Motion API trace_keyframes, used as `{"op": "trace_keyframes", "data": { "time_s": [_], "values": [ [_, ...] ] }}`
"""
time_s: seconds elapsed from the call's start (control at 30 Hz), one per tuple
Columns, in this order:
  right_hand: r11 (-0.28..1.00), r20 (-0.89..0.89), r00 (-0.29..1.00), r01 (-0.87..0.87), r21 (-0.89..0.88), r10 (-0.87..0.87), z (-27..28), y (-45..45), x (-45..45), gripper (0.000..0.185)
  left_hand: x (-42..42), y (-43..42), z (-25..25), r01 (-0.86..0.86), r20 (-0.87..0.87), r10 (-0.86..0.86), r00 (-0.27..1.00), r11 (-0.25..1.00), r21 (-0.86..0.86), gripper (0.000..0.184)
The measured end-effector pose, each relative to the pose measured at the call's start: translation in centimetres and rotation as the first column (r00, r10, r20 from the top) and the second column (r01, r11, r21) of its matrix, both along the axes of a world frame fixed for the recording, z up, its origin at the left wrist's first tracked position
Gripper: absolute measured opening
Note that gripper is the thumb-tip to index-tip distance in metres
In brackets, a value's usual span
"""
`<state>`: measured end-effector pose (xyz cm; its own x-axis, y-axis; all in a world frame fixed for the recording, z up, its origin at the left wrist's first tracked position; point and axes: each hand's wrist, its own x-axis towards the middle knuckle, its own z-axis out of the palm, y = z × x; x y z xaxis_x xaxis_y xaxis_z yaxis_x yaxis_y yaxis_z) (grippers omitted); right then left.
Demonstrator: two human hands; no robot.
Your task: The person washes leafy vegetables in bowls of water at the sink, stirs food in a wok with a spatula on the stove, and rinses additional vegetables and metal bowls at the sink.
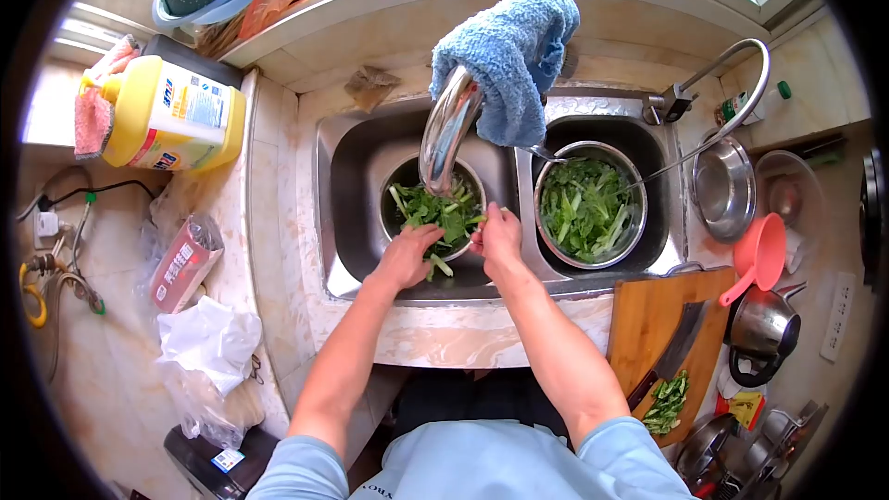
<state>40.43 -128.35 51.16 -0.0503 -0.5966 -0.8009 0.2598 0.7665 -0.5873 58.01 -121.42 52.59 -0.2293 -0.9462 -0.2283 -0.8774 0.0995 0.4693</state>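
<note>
Leafy greens (443,215) fill a metal bowl (480,187) in the left basin of the sink, under the faucet (448,134). At the bowl's near left rim, my left hand (406,256) is closed on some of the greens, its fingertips partly hidden among the leaves. A stem pokes out below the rim beside it. My right hand (498,235) is pinched at the bowl's right side, on the end of a green stem. A second metal bowl (641,222) of cut greens (585,208) stands in the right basin, with a thin hose leading to it.
A blue towel (509,60) hangs over the faucet. On the right, a cutting board (639,324) carries a cleaver (681,341) and chopped greens (667,403). A pink ladle (757,255), kettle (767,322) and basins (722,187) stand beyond. A yellow jug (176,116) stands left.
</note>
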Motion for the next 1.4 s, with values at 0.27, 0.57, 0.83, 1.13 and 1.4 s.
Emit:
{"op": "trace_keyframes", "data": {
  "time_s": [0.27, 0.57, 0.83, 1.13, 1.4],
  "values": [
    [0.861, -0.552, 0.826, -0.196, -0.469, -0.113, -8.2, 0.9, 2.5, 0.025, 1.6, -1.3, -2.8, 0.035, -0.025, -0.029, 0.999, 0.958, 0.286, 0.031],
    [0.852, -0.371, 0.929, -0.192, -0.486, -0.002, 1.5, -2.8, -4.1, 0.025, -0.9, -6.3, -1.3, -0.523, 0.204, 0.483, 0.852, 0.808, 0.272, 0.041],
    [0.743, -0.483, 0.874, -0.354, -0.568, 0.047, 9.4, -9.3, -7.4, 0.028, -3.2, -8.9, -7.1, -0.521, -0.304, 0.647, 0.699, 0.752, 0.403, 0.019],
    [0.846, -0.482, 0.825, -0.460, -0.268, 0.295, 8.3, -2.2, -16.1, 0.040, -4.3, -8.1, -12.0, -0.600, -0.331, 0.655, 0.679, 0.755, 0.265, 0.027],
    [0.464, -0.805, -0.008, -0.814, 0.350, 0.593, -1.8, -6.9, -20.7, 0.073, -5.0, -7.7, -5.5, -0.546, -0.071, 0.541, 0.838, 0.833, -0.094, 0.020]
  ]
}}
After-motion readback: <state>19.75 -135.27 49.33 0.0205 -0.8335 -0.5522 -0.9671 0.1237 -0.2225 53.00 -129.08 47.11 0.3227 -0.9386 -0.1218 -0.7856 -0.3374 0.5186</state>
